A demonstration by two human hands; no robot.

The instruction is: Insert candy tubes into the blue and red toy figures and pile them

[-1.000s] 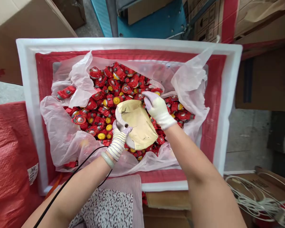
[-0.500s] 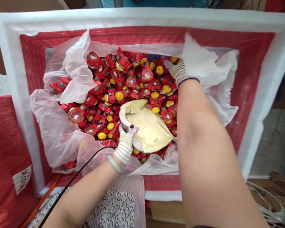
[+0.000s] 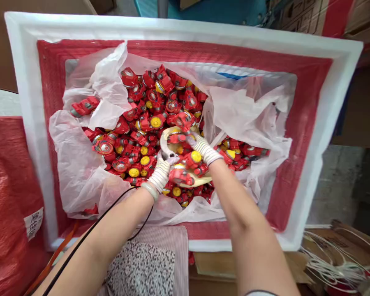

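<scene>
A scoop (image 3: 164, 144) holding red toy pieces (image 3: 181, 176) sits between the left hand (image 3: 160, 169) and the right hand (image 3: 204, 149).
The left hand's fingers are closed on the scoop's pale rim, thumb over the edge by a small hole; the right hand's fingers bend inward above the scoop's far side, just beside a blurred red piece (image 3: 184, 120), and whether they grip it I cannot tell. Around and under the scoop spreads a pile (image 3: 135, 142) of similar pieces with yellow discs, inside a translucent liner (image 3: 72, 164) in a white-rimmed crate (image 3: 172, 27). Outside the crate's left wall, a red sack (image 3: 12, 181) bears a white label (image 3: 33, 223) with dark characters, too blurred to read. Farthest, at top right, a cardboard box (image 3: 300, 18) carries printed outlines, likewise illegible.
</scene>
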